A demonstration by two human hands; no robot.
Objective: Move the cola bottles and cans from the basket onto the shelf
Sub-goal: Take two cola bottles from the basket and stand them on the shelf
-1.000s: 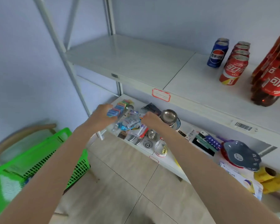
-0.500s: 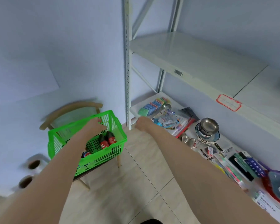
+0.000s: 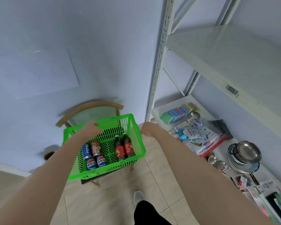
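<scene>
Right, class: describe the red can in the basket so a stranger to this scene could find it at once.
Find the green basket on the wooden chair, left of the white shelving. In its left end, the red can sits beside three blue cans; it is the only red one there.

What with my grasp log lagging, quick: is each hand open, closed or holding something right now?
Left hand: open, fingers loosely bent over the green basket, holding nothing.
Right hand: cannot be told; its fingers are hidden.

Green basket (image 3: 137, 138) sits on wooden chair (image 3: 88, 106)
</scene>
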